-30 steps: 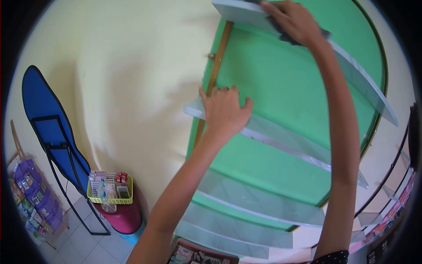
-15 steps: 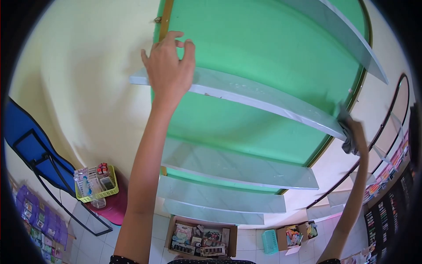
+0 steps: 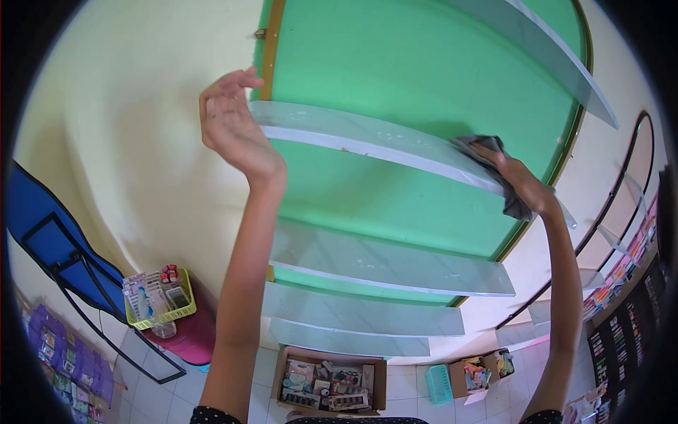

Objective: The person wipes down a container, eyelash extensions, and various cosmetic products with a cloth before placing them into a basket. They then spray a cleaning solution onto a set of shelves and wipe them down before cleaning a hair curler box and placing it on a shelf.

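A long grey-white shelf (image 3: 332,131) runs across the green wall panel (image 3: 424,71), with white flecks on its top. Toward its right part, my right hand (image 3: 524,182) presses a dark grey cloth (image 3: 519,208) against the shelf top, and some of the cloth hangs over the front edge. My left hand (image 3: 236,131) is raised at the shelf's left end, empty, palm turned partly toward me. Its fingers are bent and apart, with the fingertips near the wooden trim (image 3: 270,56).
Another shelf (image 3: 558,60) juts out above, and lower shelves (image 3: 388,265) sit below. On the floor are a cardboard box of small goods (image 3: 280,378) and a turquoise basket (image 3: 438,385). A yellow basket (image 3: 185,311) stands left, beside a folded blue board (image 3: 32,212).
My right hand has slid the cloth leftward along the shelf from its right end. My left hand has shifted left and turned, fingers now pointing toward the panel's edge.
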{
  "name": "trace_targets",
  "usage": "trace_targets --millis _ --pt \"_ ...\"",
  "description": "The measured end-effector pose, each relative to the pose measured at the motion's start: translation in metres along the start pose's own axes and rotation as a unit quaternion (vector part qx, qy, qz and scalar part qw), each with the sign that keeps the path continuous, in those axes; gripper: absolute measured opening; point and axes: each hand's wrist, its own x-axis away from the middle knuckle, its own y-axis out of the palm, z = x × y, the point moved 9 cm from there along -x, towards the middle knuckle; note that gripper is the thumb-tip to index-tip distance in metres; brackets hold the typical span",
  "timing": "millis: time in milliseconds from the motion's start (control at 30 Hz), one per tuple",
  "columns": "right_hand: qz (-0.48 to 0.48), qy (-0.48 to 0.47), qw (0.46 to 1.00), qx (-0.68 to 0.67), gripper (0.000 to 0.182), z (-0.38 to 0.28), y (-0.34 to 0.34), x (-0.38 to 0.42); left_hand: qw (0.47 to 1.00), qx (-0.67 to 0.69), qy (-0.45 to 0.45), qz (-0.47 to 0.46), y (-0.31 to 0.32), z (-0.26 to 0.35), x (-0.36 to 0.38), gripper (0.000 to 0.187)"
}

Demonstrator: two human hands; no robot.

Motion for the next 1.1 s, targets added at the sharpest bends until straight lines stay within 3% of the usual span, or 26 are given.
trace_targets --millis 33,100,233,367,567,700,767,867,1033,1100 --pt "-0.024 -0.019 0.999 0.007 0.063 -0.018 0.011 -0.010 1.000 -0.002 0.002 -0.001 -0.002 0.011 0.005 0.034" --pt "-0.054 -0.049 0.997 0.011 0.065 -0.049 0.032 -0.032 0.989 0.037 -0.109 0.093 -0.025 0.018 0.028 0.033" --pt "-0.089 -0.119 0.989 -0.015 0.068 -0.115 0.072 -0.077 0.991 -0.027 -0.127 0.002 -0.058 0.078 0.091 0.028" --pt "-0.119 -0.193 0.971 -0.076 0.063 -0.184 0.107 -0.123 0.963 -0.157 -0.220 0.014 -0.097 0.114 0.145 0.023" --pt "-0.162 -0.287 0.940 -0.088 0.059 -0.244 0.138 -0.152 0.919 -0.237 -0.314 0.032 -0.140 0.135 0.180 0.029" --pt "-0.176 -0.327 0.923 -0.102 0.049 -0.235 0.129 -0.130 0.894 -0.266 -0.360 0.020 -0.156 0.139 0.193 0.028" --pt "-0.171 -0.323 0.926 -0.094 0.047 -0.222 0.119 -0.109 0.844 -0.292 -0.449 0.029 -0.165 0.138 0.205 0.026" --pt "-0.126 -0.324 0.935 -0.072 0.046 -0.189 0.094 -0.078 0.829 -0.332 -0.451 -0.006 -0.177 0.138 0.211 0.026" --pt "-0.032 -0.106 0.994 -0.020 0.045 -0.064 0.028 -0.019 0.808 -0.364 -0.461 -0.056 -0.185 0.141 0.211 0.024" --pt "0.023 -0.026 0.999 -0.012 0.041 0.000 -0.003 0.014 0.796 -0.364 -0.482 -0.031 -0.191 0.143 0.215 0.021"
